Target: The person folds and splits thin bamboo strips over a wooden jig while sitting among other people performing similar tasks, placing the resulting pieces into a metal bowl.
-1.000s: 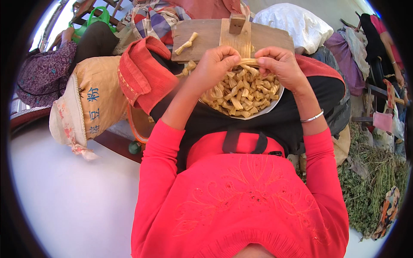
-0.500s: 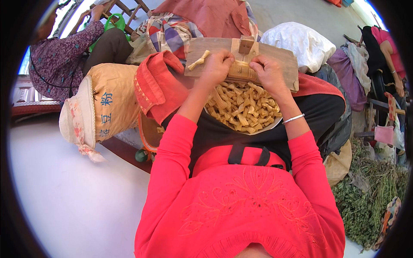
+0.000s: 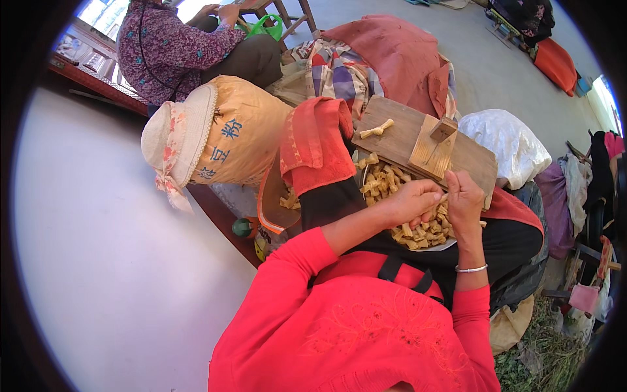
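Note:
My left hand (image 3: 417, 201) and my right hand (image 3: 465, 199) are close together over a bowl (image 3: 446, 246) on my lap, fingers closed. Between them shows a bit of pale yellow bean-curd strip (image 3: 445, 196), mostly hidden by the fingers. Yellowish knotted bean-curd strips (image 3: 385, 179) fill the bowl; my hands cover part of it. Just beyond lies a wooden board (image 3: 473, 163) with a lighter plank and small upright block (image 3: 443, 129) fixed on it. One bean-curd knot (image 3: 377, 128) lies on the board's left end.
Left of my knee stand a tan sack (image 3: 251, 130) topped by a white hat (image 3: 186, 121) and an orange-rimmed container (image 3: 269, 209) holding more knots. Behind are a reddish cloth (image 3: 392, 55) and a white plastic bag (image 3: 506, 147). Another person (image 3: 173, 52) sits at upper left.
My hands have come off the plank and moved down over the bowl, the right one now upright beside the left. The view has turned, shifting the scene to the right.

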Available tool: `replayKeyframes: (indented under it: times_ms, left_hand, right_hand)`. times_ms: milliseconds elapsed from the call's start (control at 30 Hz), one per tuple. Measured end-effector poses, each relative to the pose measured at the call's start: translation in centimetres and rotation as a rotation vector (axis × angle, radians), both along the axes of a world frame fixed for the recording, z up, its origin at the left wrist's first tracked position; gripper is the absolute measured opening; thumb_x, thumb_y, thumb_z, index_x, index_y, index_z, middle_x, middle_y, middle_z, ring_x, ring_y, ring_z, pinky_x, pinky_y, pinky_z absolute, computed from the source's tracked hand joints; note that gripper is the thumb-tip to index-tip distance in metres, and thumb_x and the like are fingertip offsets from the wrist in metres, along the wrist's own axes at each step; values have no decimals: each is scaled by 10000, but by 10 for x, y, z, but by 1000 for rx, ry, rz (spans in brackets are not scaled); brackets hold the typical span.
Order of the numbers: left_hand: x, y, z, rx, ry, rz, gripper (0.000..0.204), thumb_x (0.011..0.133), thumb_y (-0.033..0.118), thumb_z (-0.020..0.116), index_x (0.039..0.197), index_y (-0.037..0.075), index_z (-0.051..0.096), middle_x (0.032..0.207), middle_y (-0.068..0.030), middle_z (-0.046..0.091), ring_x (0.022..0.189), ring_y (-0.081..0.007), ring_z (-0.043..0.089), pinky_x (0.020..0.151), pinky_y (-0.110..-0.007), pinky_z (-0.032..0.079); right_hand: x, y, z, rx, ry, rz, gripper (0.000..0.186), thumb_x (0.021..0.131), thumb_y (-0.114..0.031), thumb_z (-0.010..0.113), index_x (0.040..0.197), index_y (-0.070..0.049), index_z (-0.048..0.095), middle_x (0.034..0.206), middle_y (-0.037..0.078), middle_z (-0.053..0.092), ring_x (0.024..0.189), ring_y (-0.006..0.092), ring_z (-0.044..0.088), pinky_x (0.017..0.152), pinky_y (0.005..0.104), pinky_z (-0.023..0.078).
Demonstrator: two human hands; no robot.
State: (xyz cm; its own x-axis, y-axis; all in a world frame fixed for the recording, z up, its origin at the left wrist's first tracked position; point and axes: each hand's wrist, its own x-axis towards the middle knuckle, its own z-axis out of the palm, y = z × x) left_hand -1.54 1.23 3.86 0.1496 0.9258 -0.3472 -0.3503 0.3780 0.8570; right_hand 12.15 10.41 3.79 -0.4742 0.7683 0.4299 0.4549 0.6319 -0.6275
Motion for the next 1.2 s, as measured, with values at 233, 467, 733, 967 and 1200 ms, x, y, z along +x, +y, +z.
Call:
replayKeyframes:
  times_ms: [233,467,733,967,1200]
  left_hand:
    - [-25,-15,74,533,510,-136,203,918,180,585,874,-12,632,655,-27,557,621,-75,480,565,-269,434]
    - [25,-32,92,774,385,-66,306,930,172,543,1167,-21,527,894,-136,593,771,-235,589,713,-302,472]
    - [25,-11,-7,274,293,3,323,897,121,591,1195,1,547,831,-24,597,771,-93,538,683,-279,458]
    - [22,-27,-25,801,1363,38,279,784,66,662,1056,22,622,857,-137,636,720,-311,591,607,-366,478]
    - [25,-19,-31,915,1082,187,405,792,42,654,1186,-4,568,1115,-156,618,893,-336,581,784,-375,467]
  right_hand:
    - [35,-76,86,-785,22,597,171,847,-27,532,785,11,687,596,32,600,497,90,508,465,287,390]
    - [46,-79,108,-274,602,294,234,874,-65,612,1066,62,655,813,69,658,640,141,592,621,270,469]
    - [32,-34,-1,185,-41,-51,85,820,-183,647,828,-99,655,614,76,532,578,272,554,525,365,424]
    - [47,-53,-52,-771,151,81,312,925,-304,582,747,-51,629,676,55,605,612,180,562,569,325,421]
    - [43,-52,-42,-1585,940,344,190,935,-173,565,976,-15,662,1003,26,653,891,103,609,816,260,489]
